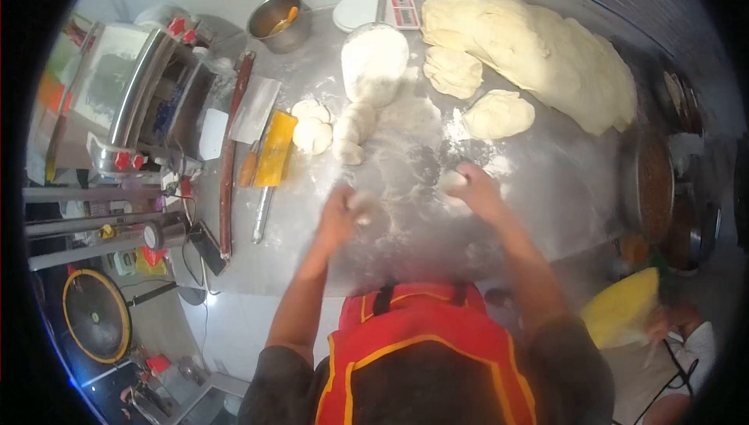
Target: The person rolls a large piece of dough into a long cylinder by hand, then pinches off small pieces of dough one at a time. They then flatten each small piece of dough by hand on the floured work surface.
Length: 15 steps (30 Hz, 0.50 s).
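Note:
My left hand point(337, 216) is curled around a small dough ball point(361, 208), somewhat blurred, low over the floured steel table point(562, 199). To its right, my right hand point(480, 191) has its fingers closed on another small dough ball point(454, 183). Beyond my left hand, a row of small dough balls point(355, 128) leads up to a heap of flour point(374, 54). Two flattened dough pieces point(499, 114) lie beyond my right hand, beside a large slab of dough point(538, 58).
A yellow scraper point(276, 148), a long rolling pin point(234, 160) and more dough balls point(313, 135) lie at left, near a dough machine point(125, 89). A metal pot point(278, 23) and kitchen scale point(378, 11) stand at the back. A person holds something yellow point(622, 306) at lower right.

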Motion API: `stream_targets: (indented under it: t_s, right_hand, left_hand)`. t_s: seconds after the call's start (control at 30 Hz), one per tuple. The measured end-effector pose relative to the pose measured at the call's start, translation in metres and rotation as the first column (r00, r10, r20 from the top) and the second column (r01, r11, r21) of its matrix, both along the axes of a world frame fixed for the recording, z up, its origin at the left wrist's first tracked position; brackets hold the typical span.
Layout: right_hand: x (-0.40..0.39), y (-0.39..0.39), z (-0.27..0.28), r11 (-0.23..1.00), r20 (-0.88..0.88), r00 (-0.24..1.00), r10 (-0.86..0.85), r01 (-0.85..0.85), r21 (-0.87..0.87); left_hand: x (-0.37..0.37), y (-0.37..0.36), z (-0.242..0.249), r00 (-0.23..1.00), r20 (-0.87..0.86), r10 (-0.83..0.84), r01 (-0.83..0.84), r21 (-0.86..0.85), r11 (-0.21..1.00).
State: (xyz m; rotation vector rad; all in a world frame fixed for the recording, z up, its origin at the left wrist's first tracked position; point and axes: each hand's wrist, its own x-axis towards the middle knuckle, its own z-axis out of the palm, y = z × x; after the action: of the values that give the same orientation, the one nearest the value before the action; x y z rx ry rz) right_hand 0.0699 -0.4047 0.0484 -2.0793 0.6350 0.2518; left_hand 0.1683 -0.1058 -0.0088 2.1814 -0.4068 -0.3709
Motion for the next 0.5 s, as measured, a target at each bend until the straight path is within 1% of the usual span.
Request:
stream_targets:
  t_s: [0.03, 0.07, 0.1, 0.13, 0.17, 0.2, 0.23, 0.27, 0.3, 0.33, 0.4, 0.47, 0.5]
  right_hand:
    - [0.017, 0.011, -0.007, 0.994, 0.088, 0.996, -0.026, 0.017, 0.108]
    - [0.03, 0.014, -0.014, 0.977, 0.177, 0.982, -0.059, 0.021, 0.21]
    - [0.04, 0.01, -0.012, 0.993, 0.27, 0.96, -0.073, 0.045, 0.108]
    - [0.05, 0.006, -0.009, 0.997, 0.364, 0.929, -0.074, 0.076, 0.009]
    - [0.06, -0.001, -0.008, 0.99, 0.453, 0.889, -0.063, 0.114, -0.086]
    - [0.065, -0.025, -0.021, 0.943, 0.418, 0.899, -0.127, 0.24, -0.229]
    - [0.067, -0.061, -0.038, 0.861, 0.393, 0.899, -0.194, 0.348, -0.371]
    - [0.071, -0.098, -0.044, 0.827, 0.372, 0.902, -0.221, 0.375, -0.418]
    - [0.073, -0.13, -0.048, 0.792, 0.35, 0.904, -0.246, 0.396, -0.465]
    - [0.075, -0.154, -0.055, 0.758, 0.319, 0.929, -0.188, 0.344, -0.554]
    - [0.081, -0.189, -0.063, 0.664, 0.244, 0.966, -0.083, 0.236, -0.709]
    - [0.09, -0.194, -0.049, 0.798, 0.068, 0.991, -0.117, 0.135, -0.588]
    - [0.091, -0.191, -0.041, 0.856, -0.029, 0.992, -0.124, 0.092, -0.509]
  left_hand:
    - [0.024, 0.004, 0.004, 0.99, -0.143, 0.005, -0.014, -0.061, 0.998]
    - [0.04, 0.001, 0.026, 0.981, -0.134, 0.143, -0.133, 0.08, 0.988]
    - [0.052, 0.004, 0.028, 0.981, 0.023, 0.191, -0.19, -0.031, 0.981]
    - [0.062, 0.008, 0.03, 0.952, 0.173, 0.254, -0.229, -0.151, 0.962]
    - [0.071, 0.017, 0.036, 0.911, 0.36, 0.2, -0.201, -0.036, 0.979]
    - [0.075, 0.023, 0.045, 0.84, 0.528, 0.123, -0.195, 0.083, 0.977]
    - [0.069, 0.022, 0.064, 0.875, 0.464, 0.136, -0.194, 0.078, 0.978]
    - [0.056, 0.02, 0.087, 0.905, 0.397, 0.155, -0.198, 0.07, 0.978]
    - [0.043, 0.025, 0.085, 0.92, 0.348, 0.182, -0.216, 0.06, 0.975]
    - [0.031, 0.03, 0.082, 0.931, 0.299, 0.211, -0.236, 0.052, 0.97]
    - [0.011, 0.037, 0.048, 0.938, 0.233, 0.257, -0.266, 0.009, 0.964]
    - [0.0, 0.033, 0.032, 0.953, 0.149, 0.263, -0.259, -0.05, 0.965]
    - [-0.001, 0.027, 0.032, 0.965, 0.145, 0.217, -0.205, -0.09, 0.975]
